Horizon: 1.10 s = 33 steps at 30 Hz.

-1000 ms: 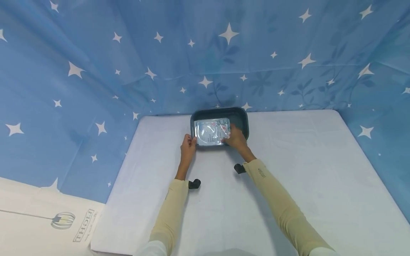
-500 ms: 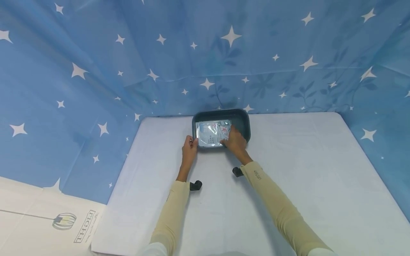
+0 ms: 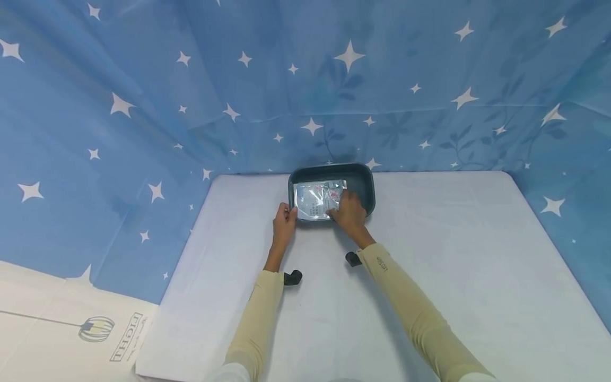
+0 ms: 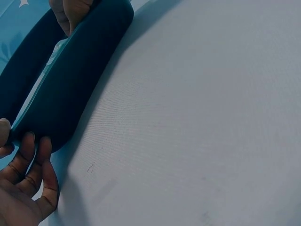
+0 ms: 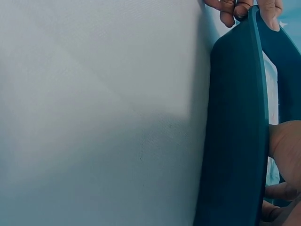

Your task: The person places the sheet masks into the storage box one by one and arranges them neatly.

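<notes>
A dark teal tray [image 3: 366, 185] with raised walls stands at the far edge of the table. Inside its left part lies a shiny, pale blue printed plastic packet [image 3: 307, 204], with pinkish marks toward its right end. My left hand [image 3: 284, 228] pinches the tray's near left corner; in the left wrist view its thumb laps over the rim while the fingers touch the outer wall [image 4: 89, 75]. My right hand [image 3: 350, 216] reaches into the tray and grips the packet's right end, thumb on top. Its fingertips are partly hidden behind the tray wall [image 5: 235, 127] in the right wrist view.
A white-covered table [image 3: 458, 254] extends around the tray. Directly behind it hangs a blue curtain [image 3: 267, 95] with white stars. A black wrist mount [image 3: 293, 277] juts from the left sleeve, and another mount [image 3: 352, 259] from the right. Cream printed fabric [image 3: 62, 339] lies lower left.
The head view has shifted slightly, so everything sits a little lower and further right. My right thumb has crept slightly left over the packet. My left hand keeps its hold on the tray.
</notes>
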{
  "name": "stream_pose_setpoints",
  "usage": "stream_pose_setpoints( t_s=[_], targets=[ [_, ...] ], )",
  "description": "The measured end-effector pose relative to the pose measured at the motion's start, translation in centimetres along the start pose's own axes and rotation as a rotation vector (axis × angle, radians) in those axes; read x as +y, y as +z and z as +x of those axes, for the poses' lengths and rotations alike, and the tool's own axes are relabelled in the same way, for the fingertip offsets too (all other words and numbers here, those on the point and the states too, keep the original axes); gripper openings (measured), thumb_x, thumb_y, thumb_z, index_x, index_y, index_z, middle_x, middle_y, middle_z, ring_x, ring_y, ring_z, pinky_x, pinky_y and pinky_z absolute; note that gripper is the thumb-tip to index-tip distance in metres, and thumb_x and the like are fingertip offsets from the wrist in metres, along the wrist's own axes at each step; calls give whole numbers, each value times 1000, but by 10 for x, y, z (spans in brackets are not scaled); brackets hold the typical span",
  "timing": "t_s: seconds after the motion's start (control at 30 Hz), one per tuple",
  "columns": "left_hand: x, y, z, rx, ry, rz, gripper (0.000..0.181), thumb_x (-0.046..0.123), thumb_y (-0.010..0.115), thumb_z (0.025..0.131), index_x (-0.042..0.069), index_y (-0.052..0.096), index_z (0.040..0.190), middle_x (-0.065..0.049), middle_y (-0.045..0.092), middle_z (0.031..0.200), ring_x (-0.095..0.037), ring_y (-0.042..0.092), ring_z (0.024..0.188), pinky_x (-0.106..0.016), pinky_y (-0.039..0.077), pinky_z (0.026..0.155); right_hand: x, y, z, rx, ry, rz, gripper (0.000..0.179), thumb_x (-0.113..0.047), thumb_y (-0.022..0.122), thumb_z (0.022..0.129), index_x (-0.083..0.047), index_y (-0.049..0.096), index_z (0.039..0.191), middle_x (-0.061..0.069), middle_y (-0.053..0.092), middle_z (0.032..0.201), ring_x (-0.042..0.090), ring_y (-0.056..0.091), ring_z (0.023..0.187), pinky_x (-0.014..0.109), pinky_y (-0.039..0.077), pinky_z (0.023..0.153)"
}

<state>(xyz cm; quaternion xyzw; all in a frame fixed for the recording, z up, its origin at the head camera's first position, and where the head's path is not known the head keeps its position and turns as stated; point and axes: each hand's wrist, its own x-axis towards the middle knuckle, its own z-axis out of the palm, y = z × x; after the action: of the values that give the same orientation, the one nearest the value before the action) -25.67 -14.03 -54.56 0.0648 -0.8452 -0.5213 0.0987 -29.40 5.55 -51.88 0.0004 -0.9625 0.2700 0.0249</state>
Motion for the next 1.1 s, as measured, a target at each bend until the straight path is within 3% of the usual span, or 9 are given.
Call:
stream_pose_setpoints(
  t_s=[0.43, 0.77, 1.1],
  targets=[
    [2, 1, 1, -23, -29, 3, 19, 29, 51, 102, 10, 47, 101, 0, 50, 71, -14, 45, 64, -24, 37, 59, 6, -8, -4, -5, -54, 18, 63, -36, 76, 84, 1, 51, 128, 22, 54, 112, 36, 59, 102, 53, 53, 75],
    [3, -2, 2, -35, -14, 27, 21, 30, 49, 103, 9, 47, 103, -11, 61, 80, -19, 56, 73, -25, 41, 64, 17, -19, -9, 78, -72, 104, 51, -22, 64, 94, 2, 48, 136, 24, 55, 127, 39, 58, 114, 53, 52, 87],
    [7, 0, 6, -19, -17, 34, 19, 28, 50, 103, 9, 46, 99, -4, 54, 71, -17, 54, 67, -25, 38, 60, 31, -25, -15, 130, -137, 130, 33, -15, 64, 93, 3, 59, 121, 19, 64, 106, 33, 63, 96, 46, 53, 75]
  ],
)
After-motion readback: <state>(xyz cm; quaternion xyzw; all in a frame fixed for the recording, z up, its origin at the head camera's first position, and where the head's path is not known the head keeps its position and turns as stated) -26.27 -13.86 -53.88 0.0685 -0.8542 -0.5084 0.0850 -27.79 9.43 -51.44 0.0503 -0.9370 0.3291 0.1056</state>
